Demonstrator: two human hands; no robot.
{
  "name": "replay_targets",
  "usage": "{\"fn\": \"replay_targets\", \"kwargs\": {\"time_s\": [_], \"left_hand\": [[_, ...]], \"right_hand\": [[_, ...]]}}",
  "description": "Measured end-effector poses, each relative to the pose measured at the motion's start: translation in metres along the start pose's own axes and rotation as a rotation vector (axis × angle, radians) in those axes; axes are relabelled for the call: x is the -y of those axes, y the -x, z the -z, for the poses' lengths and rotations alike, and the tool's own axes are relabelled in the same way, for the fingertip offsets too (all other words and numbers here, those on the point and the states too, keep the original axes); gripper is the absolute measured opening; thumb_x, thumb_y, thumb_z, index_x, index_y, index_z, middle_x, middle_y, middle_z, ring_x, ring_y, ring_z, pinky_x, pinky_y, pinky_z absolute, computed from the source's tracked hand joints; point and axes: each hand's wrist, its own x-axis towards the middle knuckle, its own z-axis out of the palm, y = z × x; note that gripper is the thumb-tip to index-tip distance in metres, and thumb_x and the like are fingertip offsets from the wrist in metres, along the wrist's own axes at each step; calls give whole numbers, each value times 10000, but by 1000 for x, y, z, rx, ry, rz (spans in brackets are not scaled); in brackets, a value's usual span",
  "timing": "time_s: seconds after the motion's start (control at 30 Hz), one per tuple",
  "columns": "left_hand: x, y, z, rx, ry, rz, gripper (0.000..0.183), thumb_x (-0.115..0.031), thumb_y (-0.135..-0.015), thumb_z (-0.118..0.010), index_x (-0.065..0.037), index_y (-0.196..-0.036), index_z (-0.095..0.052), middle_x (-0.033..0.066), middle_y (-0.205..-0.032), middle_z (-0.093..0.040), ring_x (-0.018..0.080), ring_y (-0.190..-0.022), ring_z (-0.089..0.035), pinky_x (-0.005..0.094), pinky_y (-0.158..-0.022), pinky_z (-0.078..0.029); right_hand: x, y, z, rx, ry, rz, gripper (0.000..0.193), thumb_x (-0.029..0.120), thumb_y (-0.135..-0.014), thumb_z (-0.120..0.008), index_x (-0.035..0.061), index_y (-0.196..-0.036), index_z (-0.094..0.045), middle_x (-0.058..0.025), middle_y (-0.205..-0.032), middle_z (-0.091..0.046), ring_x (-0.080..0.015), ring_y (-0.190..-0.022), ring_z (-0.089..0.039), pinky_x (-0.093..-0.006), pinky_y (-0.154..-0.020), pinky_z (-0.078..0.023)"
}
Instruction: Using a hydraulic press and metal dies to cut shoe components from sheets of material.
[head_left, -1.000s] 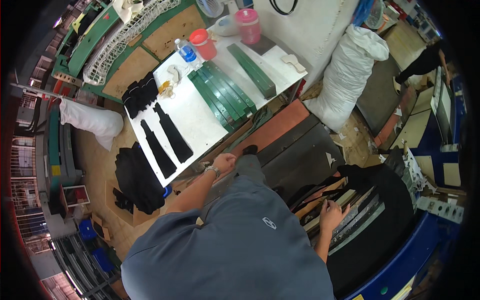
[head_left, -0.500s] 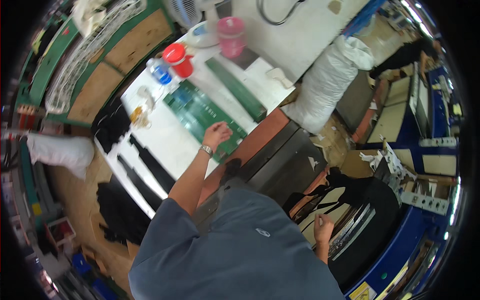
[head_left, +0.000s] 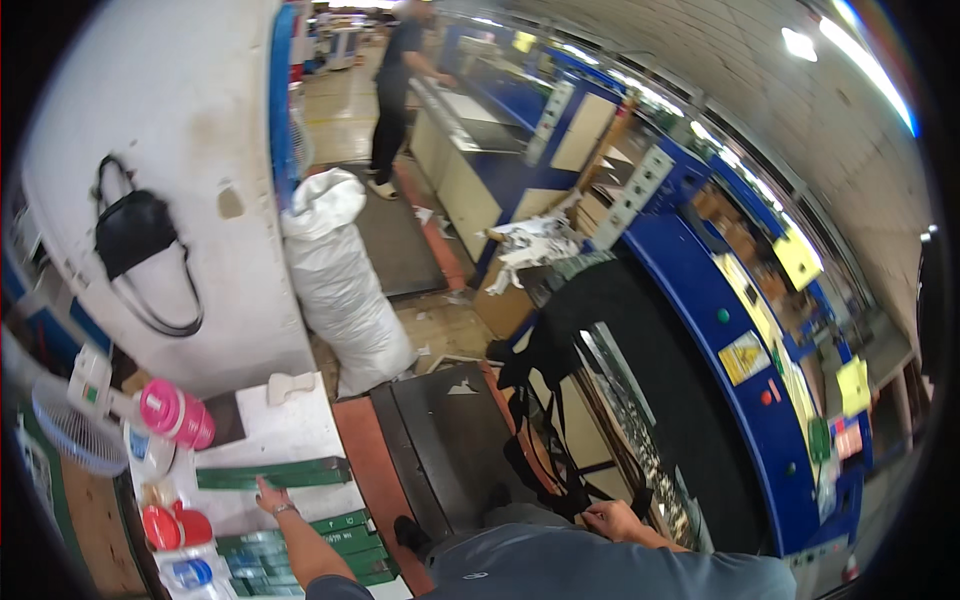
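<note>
My left hand (head_left: 271, 497), with a watch on the wrist, reaches over the white table (head_left: 280, 412). Its fingers are partly extended, with the tips at the near edge of a long green bar (head_left: 300, 474); whether they press on it I cannot tell. Closer to me lie several green slabs (head_left: 345, 538) side by side. On the other side, my right hand (head_left: 612, 520) is curled closed beside black straps (head_left: 548, 440) that hang off the machine's edge. What its fingers hold, if anything, is hidden.
A red jug (head_left: 178, 525), a pink tumbler (head_left: 176, 412) and a fan (head_left: 78, 425) stand at the left. Beyond the table leans a stuffed white sack (head_left: 345, 285). A blue machine (head_left: 700, 330) with a black belt (head_left: 690, 400) fills the right. Another person (head_left: 395, 90) stands far off.
My view has swung up and to the right. My left hand has moved from above the green slabs to the long green bar. The right hand stays curled near the straps.
</note>
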Motion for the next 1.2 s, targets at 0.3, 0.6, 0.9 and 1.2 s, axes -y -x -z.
{"fn": "replay_targets", "kwargs": {"time_s": [0.3, 0.6, 0.9, 1.2], "left_hand": [[-2, -6, -4, 252, -27, -82, 455, -241, -971, -814, -97, -1363, -632, 124, -1286, -721, 285, -1084, -721, 534, -994, -604], [3, 77, -3, 509, 13, -177, 373, -179, -997, -774, -82, -1298, -575, 171, -1260, -737, 276, -1065, -735, 422, -880, -648], [57, 392, -120, 907, -149, 188, 493, -129, -1037, -710, -54, -1449, -451, 197, -1340, -662, 340, -1180, -675, 526, -967, -613], [232, 692, -190, 1321, -397, 488, 370, -74, -1060, -666, -124, -1396, -521, 151, -1334, -629, 338, -1234, -650, 504, -1054, -557]], "right_hand": [[-66, 67, -54, 88, 26, -277, 278, 338, -955, -757, 101, -1091, -808, -163, -966, -796, -345, -925, -777, -413, -831, -622], [-58, 37, -50, -27, -15, -270, 244, 324, -957, -728, 90, -984, -793, -177, -920, -781, -379, -867, -760, -464, -794, -617], [-9, -68, 41, -434, -199, 241, 170, 176, -943, -759, 18, -1005, -768, -171, -987, -757, -389, -935, -719, -454, -828, -576], [-67, -86, 162, -469, -548, 272, 334, 250, -971, -760, -13, -1175, -741, -215, -1083, -757, -398, -983, -740, -444, -851, -588]]}}
